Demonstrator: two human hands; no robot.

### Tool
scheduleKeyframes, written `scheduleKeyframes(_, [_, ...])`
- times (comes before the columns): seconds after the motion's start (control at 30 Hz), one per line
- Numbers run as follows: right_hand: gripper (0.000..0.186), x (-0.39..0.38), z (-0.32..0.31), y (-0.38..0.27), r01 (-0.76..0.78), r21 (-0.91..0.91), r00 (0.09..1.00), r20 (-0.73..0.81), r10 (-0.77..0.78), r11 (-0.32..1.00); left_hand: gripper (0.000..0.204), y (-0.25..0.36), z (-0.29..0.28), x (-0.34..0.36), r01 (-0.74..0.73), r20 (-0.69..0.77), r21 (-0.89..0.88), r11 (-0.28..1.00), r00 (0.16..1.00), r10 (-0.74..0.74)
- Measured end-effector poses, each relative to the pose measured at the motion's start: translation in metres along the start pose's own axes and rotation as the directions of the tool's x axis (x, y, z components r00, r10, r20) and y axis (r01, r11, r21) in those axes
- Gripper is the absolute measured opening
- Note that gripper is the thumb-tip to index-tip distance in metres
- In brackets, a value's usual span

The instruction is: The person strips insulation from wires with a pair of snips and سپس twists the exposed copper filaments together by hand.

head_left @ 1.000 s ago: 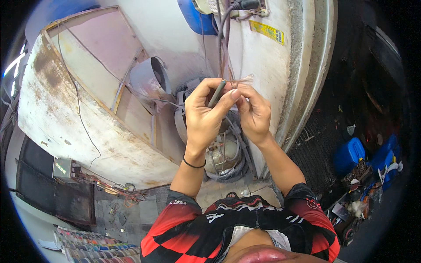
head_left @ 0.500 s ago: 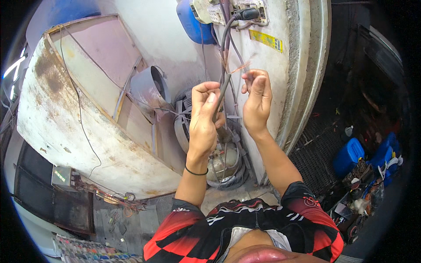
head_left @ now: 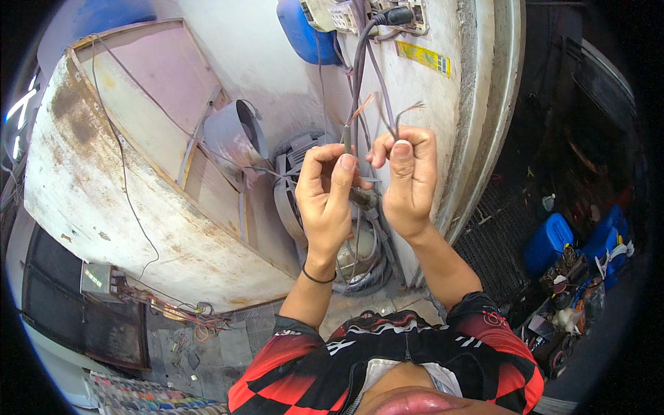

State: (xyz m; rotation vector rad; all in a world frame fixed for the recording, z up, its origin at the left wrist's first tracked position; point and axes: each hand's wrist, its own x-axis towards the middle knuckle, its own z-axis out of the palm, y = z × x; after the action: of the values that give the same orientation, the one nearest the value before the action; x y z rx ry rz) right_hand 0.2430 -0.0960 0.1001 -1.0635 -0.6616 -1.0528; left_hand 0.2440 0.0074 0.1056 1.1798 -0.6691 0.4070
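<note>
In front of the white wall, my left hand grips a grey cable upright between thumb and fingers, with thin copper-coloured strands fanning from its top. To its right, my right hand pinches a second cable, whose split wire ends spread upward with fine bare strands. The two cable ends stand apart. Behind and above them, dark cables hang from white sockets with a black plug in one.
A rusty white cabinet with a metal duct stands left. Behind my hands are a motor and tank. Blue containers hang above and lie among clutter at right. A small electrical box is low at left.
My hands were together around the cable ends; they separated, each with its own cable. Since half a second ago both hands came slightly lower, and the right hand's wire ends became visible.
</note>
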Motion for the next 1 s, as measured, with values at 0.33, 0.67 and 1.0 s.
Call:
scheduleKeyframes(0.33, [0.015,-0.004,0.01,0.01,0.036,-0.071,0.999,-0.028,-0.038,0.997,0.013,-0.005,-0.004,-0.005,-0.071,-0.042,-0.082,0.994,0.997,0.067])
scheduleKeyframes(0.67, [0.011,-0.013,0.021,0.002,-0.075,0.015,0.996,-0.048,0.076,0.997,0.016,-0.002,-0.011,-0.008,-0.056,-0.064,-0.062,0.997,0.997,0.052])
scheduleKeyframes(1.0, [0.006,-0.008,0.017,0.007,0.121,-0.293,0.991,0.094,-0.098,0.948,0.017,-0.008,-0.013,-0.008,-0.08,-0.088,0.029,0.996,0.993,0.082])
